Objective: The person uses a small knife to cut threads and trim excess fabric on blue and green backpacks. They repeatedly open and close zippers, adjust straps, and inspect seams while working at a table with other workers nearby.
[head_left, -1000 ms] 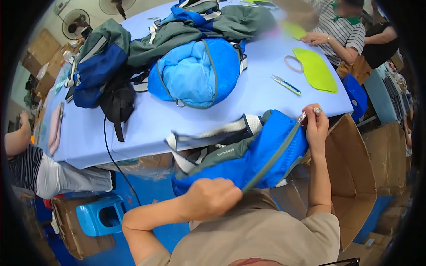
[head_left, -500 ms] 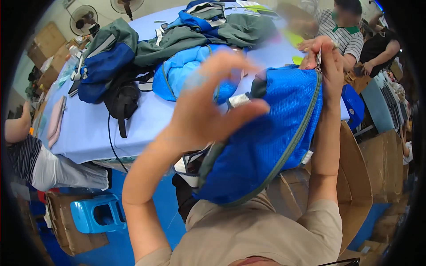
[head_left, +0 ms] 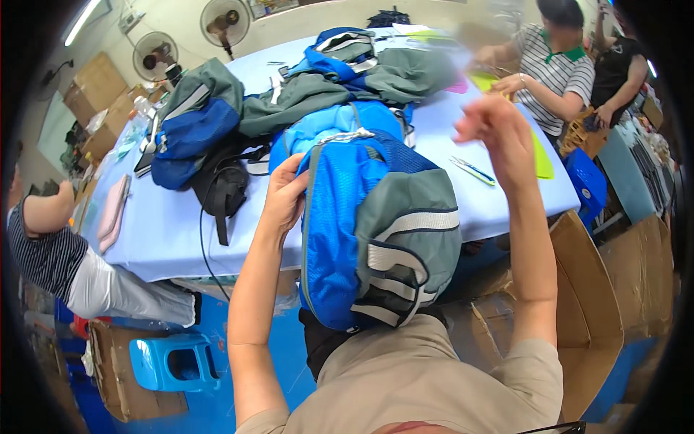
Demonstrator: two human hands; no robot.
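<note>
A blue and grey backpack (head_left: pixel 332 217) with white webbing straps stands upright in front of me, between my body and the table edge. My left hand (head_left: pixel 287 197) is closed on its left edge near the top, thumb on the near side. Above and right of the bag, my right hand (head_left: pixel 502 134) hangs in the air, touching nothing. Its fingers are loosely bent and slightly blurred. Tweezers or small snips (head_left: pixel 473 171) with blue handles lie on the table below that hand. Behind the bag rests a lighter blue bag (head_left: pixel 340 123).
More blue and grey bags (head_left: pixel 199 119) are piled on the pale-covered table (head_left: pixel 173 242). A black strap bundle (head_left: pixel 220 184) and pink cloth (head_left: pixel 113 210) lie left. A person (head_left: pixel 557 72) works across the table. A blue stool (head_left: pixel 173 363) and an open carton (head_left: pixel 585 311) flank me.
The backpack has turned so its grey strapped side shows. My left hand has moved from the air onto its left edge. My right hand has let go of its top right corner.
</note>
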